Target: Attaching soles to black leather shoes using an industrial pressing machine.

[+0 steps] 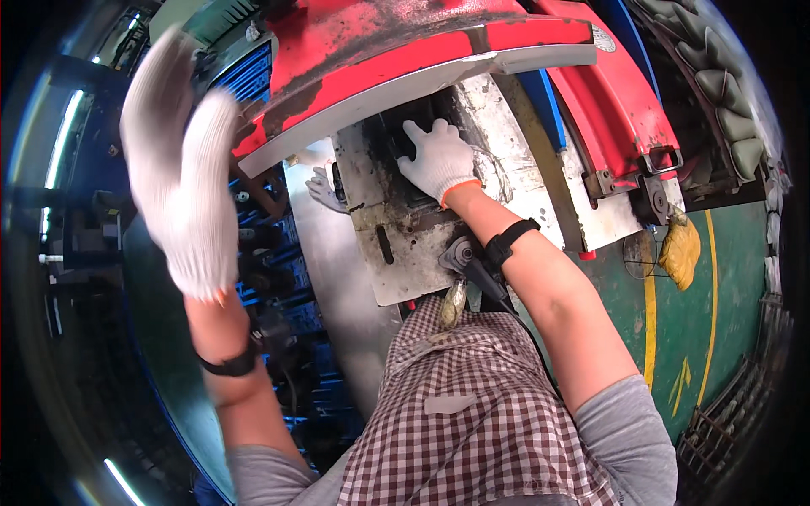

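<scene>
My left hand (184, 169), in a white knit glove, is raised at the left of the red machine. It looks empty, with the thumb apart from the fingers and the fingertips smeared by motion. My right hand (439, 160), in a white glove with an orange cuff, reaches over the dark recess of the worn metal machine bed (388, 274). Its thumb and index finger are stretched out, and I see nothing held. Above it spans the chipped red machine head (371, 80), with a pale metal strip (405, 97) along its lower edge.
An angle grinder (483, 277) lies at the bed's near edge. A grey glove (323, 190) rests left of the bed. At the right stand another red machine (599, 110), a yellow cloth bundle (679, 251) and stacked curved grey pieces (724, 93). Blue racks (251, 72) are at the left.
</scene>
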A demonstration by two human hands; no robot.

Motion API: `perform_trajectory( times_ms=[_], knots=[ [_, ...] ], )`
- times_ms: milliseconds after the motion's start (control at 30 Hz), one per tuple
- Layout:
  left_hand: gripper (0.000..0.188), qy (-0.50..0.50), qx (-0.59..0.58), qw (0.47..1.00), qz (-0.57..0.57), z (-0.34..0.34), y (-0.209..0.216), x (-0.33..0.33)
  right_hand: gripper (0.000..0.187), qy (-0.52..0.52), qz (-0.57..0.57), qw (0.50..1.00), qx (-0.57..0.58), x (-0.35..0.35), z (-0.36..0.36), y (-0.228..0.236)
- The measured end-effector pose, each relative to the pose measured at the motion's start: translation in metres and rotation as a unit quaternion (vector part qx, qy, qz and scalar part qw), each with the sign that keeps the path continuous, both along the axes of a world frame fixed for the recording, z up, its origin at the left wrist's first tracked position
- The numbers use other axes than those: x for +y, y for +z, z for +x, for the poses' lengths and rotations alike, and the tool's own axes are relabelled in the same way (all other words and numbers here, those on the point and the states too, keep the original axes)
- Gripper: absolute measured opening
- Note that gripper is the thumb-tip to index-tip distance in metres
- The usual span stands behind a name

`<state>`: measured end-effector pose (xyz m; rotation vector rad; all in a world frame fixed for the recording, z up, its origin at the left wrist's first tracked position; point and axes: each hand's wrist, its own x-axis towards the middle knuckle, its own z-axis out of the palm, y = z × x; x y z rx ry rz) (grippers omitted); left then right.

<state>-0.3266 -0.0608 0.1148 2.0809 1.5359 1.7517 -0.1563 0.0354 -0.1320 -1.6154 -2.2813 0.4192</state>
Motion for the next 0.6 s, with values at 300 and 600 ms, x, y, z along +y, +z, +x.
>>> perform_trajectory(
  times_ms=[300, 600],
  knots=[
    [0.048, -0.067, 0.315, 0.943, -0.09, 0.025, 0.06, 0.075, 0.077, 0.013, -0.002, 1.0, 0.004, -0.005, 0.013, 0.001],
    [0.032, -0.191, 0.318, 0.886, -0.28, 0.053, 0.004, 0.066, 0.02, -0.131, -0.092, 0.944, 0.287, -0.142, 0.169, -0.036]
  ],
)
